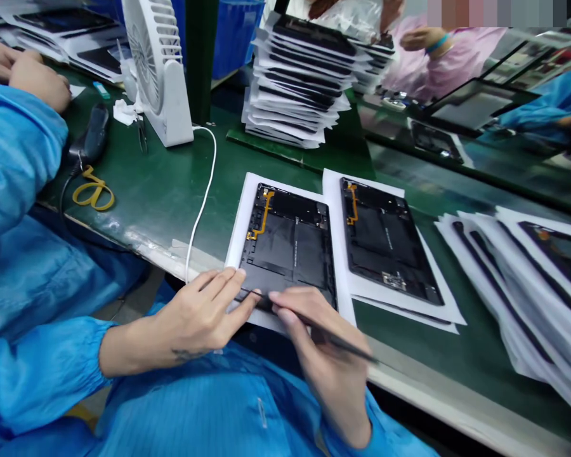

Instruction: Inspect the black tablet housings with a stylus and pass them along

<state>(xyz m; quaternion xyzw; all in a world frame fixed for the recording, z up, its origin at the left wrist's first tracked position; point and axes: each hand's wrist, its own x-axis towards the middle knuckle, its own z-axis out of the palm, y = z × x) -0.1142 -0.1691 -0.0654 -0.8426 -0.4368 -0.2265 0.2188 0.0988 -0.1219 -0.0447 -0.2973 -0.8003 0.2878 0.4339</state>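
An open black tablet chassis (290,244) with an orange flex cable lies on a white sheet at the bench's near edge. My left hand (202,314) rests at its lower left corner, fingers stretched out and touching its edge. My right hand (321,355) is closed around thin black tweezers (314,324), whose tip reaches the chassis' bottom edge near my left fingertips. A second open chassis (387,241) lies on its own white sheet just to the right.
A white desk fan (159,70) stands at the back left, its white cable (204,190) running to the bench edge. Stacks of tablets on sheets (304,76) rise behind; more fan out at the right (528,279). Yellow scissors (94,192) lie left. Other people's hands work nearby.
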